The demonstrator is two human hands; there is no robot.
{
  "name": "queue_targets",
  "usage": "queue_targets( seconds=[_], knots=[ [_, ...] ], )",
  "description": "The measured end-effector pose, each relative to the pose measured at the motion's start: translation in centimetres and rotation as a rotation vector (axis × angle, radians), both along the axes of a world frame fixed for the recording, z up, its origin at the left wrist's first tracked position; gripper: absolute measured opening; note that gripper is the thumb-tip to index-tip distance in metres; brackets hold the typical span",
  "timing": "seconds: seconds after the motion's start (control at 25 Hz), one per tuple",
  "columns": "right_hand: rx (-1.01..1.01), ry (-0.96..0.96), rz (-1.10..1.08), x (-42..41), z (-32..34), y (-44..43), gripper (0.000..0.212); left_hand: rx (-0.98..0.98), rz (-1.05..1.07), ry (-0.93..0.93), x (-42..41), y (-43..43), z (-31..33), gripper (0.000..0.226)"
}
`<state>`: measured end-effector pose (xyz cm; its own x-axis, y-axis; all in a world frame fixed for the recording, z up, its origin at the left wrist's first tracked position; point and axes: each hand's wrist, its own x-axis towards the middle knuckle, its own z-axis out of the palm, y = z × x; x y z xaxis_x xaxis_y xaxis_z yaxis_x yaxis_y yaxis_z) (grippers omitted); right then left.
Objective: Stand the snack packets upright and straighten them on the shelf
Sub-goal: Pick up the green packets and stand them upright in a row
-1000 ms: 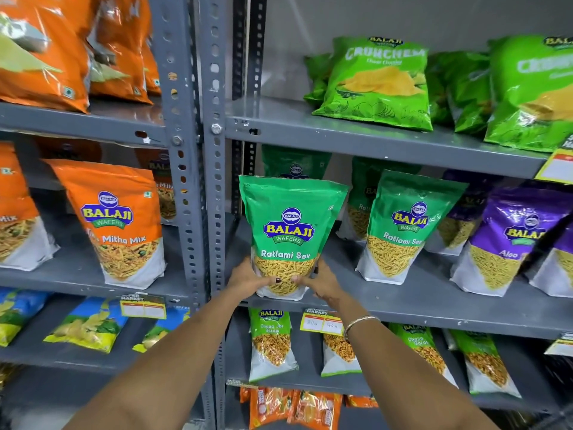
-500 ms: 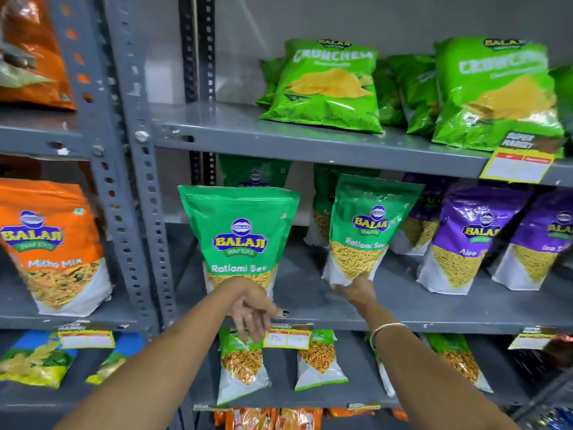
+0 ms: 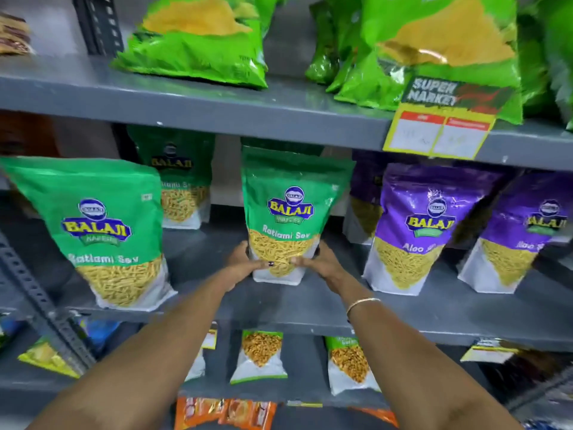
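A green Ratlami Sev packet (image 3: pixel 290 209) stands upright at the middle of the grey middle shelf (image 3: pixel 310 301). My left hand (image 3: pixel 245 263) grips its lower left side and my right hand (image 3: pixel 319 262) grips its lower right side. A second, larger-looking green Ratlami Sev packet (image 3: pixel 99 225) stands upright to the left, near the shelf's front edge. Another green packet (image 3: pixel 179 181) stands behind, further back. Two purple Aloo Sev packets (image 3: pixel 424 225) (image 3: pixel 524 231) stand to the right.
Bright green crisp bags (image 3: pixel 198 41) lie on the top shelf, above a yellow price tag (image 3: pixel 434 131). Small green and white packets (image 3: pixel 260 356) stand on the shelf below. A perforated grey upright (image 3: pixel 37 299) rises at the left.
Both hands left the left green packet and moved right onto the middle green packet, which they now grip. My view shifted right and closer to the shelf.
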<state>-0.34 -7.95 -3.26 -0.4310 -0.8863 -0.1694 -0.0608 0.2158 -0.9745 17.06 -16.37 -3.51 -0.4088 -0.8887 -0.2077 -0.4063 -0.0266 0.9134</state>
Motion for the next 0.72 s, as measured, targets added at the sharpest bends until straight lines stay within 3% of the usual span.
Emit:
queue_targets(
  seconds=[0.12, 0.24, 0.4, 0.72],
  knots=[
    [-0.041, 0.028, 0.009, 0.8, -0.1, 1.2, 0.079, -0.093, 0.067, -0.089, 0.4, 1.8, 0.8, 0.044],
    [-0.030, 0.099, 0.041, 2.4, 0.4, 3.5, 0.069, -0.163, 0.030, -0.202, 1.8, 3.6, 1.6, 0.056],
    [-0.018, 0.203, 0.037, 4.2, 0.8, 5.4, 0.083, -0.201, -0.005, -0.298, 3.9, 4.8, 1.6, 0.062],
    [-0.025, 0.138, 0.021, 5.3, 1.0, 6.7, 0.070, -0.210, -0.046, -0.280, 5.1, 6.1, 1.9, 0.063]
  ],
)
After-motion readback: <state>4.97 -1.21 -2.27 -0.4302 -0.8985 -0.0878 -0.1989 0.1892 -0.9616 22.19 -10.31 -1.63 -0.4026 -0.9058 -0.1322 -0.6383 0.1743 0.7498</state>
